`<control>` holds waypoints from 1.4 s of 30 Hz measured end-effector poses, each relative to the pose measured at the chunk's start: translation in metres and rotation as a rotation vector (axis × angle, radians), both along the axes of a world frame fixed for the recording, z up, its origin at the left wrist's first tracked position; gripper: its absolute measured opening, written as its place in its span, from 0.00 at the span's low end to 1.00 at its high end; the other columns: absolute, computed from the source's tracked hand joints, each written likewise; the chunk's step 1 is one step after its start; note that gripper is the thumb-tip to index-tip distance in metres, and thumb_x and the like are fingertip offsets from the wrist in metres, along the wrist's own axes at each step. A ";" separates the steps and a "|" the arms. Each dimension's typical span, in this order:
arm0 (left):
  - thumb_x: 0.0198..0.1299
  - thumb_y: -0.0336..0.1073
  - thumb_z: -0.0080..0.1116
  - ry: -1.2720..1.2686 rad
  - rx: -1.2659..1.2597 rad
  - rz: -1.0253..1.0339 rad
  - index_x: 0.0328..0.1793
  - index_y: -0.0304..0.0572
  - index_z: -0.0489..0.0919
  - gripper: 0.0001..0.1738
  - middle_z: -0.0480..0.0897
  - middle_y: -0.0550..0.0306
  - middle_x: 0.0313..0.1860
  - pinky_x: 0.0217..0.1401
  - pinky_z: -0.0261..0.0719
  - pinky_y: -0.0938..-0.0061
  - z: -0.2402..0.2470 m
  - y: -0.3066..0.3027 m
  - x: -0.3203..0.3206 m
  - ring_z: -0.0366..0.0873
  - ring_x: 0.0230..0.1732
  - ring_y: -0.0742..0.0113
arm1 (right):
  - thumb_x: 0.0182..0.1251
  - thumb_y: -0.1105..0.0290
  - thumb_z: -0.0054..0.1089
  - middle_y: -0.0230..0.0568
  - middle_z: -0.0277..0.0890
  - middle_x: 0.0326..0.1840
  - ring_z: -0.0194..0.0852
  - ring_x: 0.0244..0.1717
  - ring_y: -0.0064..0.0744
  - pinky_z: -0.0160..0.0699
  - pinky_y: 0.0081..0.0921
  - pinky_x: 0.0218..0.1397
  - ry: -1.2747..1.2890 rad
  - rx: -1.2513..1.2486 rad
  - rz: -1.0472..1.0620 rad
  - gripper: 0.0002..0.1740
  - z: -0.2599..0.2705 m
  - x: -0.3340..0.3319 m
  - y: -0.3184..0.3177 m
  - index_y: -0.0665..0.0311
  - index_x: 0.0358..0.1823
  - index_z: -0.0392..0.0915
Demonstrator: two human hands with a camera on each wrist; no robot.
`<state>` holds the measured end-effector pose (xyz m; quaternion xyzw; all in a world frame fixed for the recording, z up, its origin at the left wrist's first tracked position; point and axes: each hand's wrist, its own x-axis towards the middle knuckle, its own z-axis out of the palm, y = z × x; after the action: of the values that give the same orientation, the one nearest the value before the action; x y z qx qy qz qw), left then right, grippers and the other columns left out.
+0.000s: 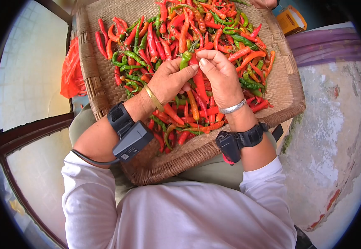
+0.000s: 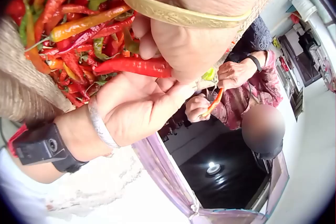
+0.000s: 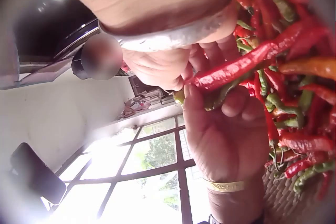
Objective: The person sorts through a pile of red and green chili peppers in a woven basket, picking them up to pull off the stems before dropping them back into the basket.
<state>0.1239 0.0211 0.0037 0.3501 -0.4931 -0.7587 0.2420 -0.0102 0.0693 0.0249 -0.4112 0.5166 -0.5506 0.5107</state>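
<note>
Above the heap, my left hand (image 1: pixel 168 81) holds a green chili pepper (image 1: pixel 185 61) between thumb and fingers, with a long red chili pepper (image 1: pixel 199 79) alongside it. My right hand (image 1: pixel 222 81) pinches at the top end of the red pepper, its thumb and fingertips meeting the left thumb there. In the right wrist view the red pepper (image 3: pixel 236 69) slants out glossy from between both hands, and the green pepper (image 3: pixel 219 98) curves below it. Fingers partly hide the stem ends. Red, orange and green chili peppers (image 1: pixel 184 29) lie heaped underneath.
A shallow woven basket (image 1: pixel 288 79) with a thick rim rests across the lap. A red plastic bag (image 1: pixel 72 72) hangs at its left. Across from me, another person's hands (image 2: pixel 236 74) hold an orange-red chili pepper (image 2: pixel 214 101). An orange box (image 1: pixel 291 20) stands beyond the far right corner.
</note>
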 end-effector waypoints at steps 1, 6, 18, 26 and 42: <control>0.61 0.42 0.49 -0.009 -0.001 -0.050 0.34 0.41 0.74 0.12 0.71 0.70 0.22 0.21 0.67 0.86 0.001 0.000 0.001 0.67 0.19 0.83 | 0.64 0.72 0.47 0.34 0.72 0.39 0.68 0.41 0.18 0.69 0.17 0.47 -0.051 0.023 -0.063 0.09 0.000 0.002 0.000 0.72 0.40 0.72; 0.62 0.40 0.48 -0.037 -0.081 -0.211 0.40 0.43 0.73 0.09 0.71 0.72 0.25 0.23 0.68 0.87 -0.001 0.001 0.001 0.66 0.21 0.85 | 0.64 0.69 0.47 0.32 0.72 0.35 0.67 0.38 0.17 0.68 0.15 0.43 -0.201 0.090 0.154 0.11 -0.006 -0.011 -0.003 0.70 0.39 0.72; 0.56 0.35 0.54 -0.256 -0.800 -0.333 0.40 0.36 0.75 0.10 0.76 0.49 0.24 0.31 0.72 0.68 0.016 -0.007 0.007 0.75 0.26 0.56 | 0.65 0.60 0.43 0.34 0.75 0.33 0.71 0.30 0.20 0.72 0.17 0.32 -0.441 0.274 0.135 0.17 -0.004 -0.030 -0.004 0.67 0.37 0.75; 0.58 0.36 0.54 -0.206 -0.683 -0.322 0.37 0.36 0.72 0.10 0.70 0.63 0.18 0.24 0.67 0.77 0.008 -0.008 0.007 0.66 0.21 0.78 | 0.57 0.74 0.56 0.29 0.74 0.28 0.67 0.27 0.11 0.69 0.12 0.31 0.209 0.086 0.195 0.09 0.018 -0.027 -0.002 0.68 0.39 0.76; 0.54 0.37 0.57 -0.214 -0.325 -0.437 0.30 0.37 0.74 0.10 0.73 0.62 0.16 0.25 0.69 0.77 -0.005 -0.008 0.009 0.68 0.20 0.78 | 0.59 0.70 0.56 0.28 0.69 0.22 0.62 0.21 0.14 0.62 0.12 0.23 0.271 -0.003 0.061 0.08 0.034 -0.051 -0.008 0.66 0.26 0.75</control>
<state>0.1326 0.0131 -0.0008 0.2704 -0.6946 -0.6626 0.0724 -0.0610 0.0615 0.0584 -0.4980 0.5673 -0.4750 0.4523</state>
